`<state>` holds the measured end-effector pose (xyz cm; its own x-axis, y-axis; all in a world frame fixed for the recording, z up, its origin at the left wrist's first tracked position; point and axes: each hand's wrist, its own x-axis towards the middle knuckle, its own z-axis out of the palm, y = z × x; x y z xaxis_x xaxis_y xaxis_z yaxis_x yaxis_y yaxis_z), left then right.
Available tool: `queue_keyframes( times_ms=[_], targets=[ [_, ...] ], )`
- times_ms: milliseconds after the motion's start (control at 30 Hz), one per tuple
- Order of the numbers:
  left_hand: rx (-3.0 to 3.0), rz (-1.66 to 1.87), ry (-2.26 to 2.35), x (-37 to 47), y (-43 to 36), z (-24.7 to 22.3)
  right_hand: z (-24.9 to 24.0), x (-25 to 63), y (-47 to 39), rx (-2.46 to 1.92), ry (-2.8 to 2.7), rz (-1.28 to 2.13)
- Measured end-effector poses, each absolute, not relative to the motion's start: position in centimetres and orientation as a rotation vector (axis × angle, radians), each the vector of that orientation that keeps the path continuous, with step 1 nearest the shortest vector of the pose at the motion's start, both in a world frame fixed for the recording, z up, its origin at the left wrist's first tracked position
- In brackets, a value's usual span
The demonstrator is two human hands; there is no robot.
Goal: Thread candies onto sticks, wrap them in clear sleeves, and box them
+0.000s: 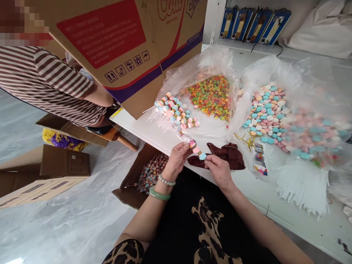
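While both hands (pixel 178 157) (pixel 218 169) pinch the candy stick (pixel 195 148) mid-frame, I'd keep it level so nothing slides off.

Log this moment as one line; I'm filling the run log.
left hand: holds candy skewer | right hand: pinches skewer's lower end | below: brown cloth | table

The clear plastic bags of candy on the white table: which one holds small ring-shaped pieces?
The middle clear plastic bag, behind the hands: its candies are small orange, green and yellow rings. The right bag holds pastel discs.
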<state>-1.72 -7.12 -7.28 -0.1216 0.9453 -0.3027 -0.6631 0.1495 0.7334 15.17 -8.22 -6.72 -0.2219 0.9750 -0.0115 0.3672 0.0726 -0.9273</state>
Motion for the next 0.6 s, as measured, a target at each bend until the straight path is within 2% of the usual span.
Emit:
queue_keyframes(
  times_ms=[67, 133, 300, 433, 600],
  targets=[
    [0.408, 1.42, 0.947, -0.8, -7.3, -7.0, -6.5, 14.7, -7.9, -1.355, -1.341, 1.574],
    [0.43, 1.38, 0.945, -0.6, -7.5, -6.7, -6.4, 14.5, -7.7, -1.32, -1.095, 1.78],
    [0.486, 1.117, 0.826, -3.4, -6.9, -6.3, -6.3, 15.0, -7.3, -1.295, -0.951, 1.782],
    [0.289, 1.286, 0.761, -4.9, -4.8, -6.8, -6.2, 14.9, -7.0, -1.307, -0.955, 1.785],
    [0.067, 1.297, 0.951, -3.9, -2.7, -7.6, -6.4, 14.4, -6.4, -1.341, -0.979, 1.779]
  ],
)
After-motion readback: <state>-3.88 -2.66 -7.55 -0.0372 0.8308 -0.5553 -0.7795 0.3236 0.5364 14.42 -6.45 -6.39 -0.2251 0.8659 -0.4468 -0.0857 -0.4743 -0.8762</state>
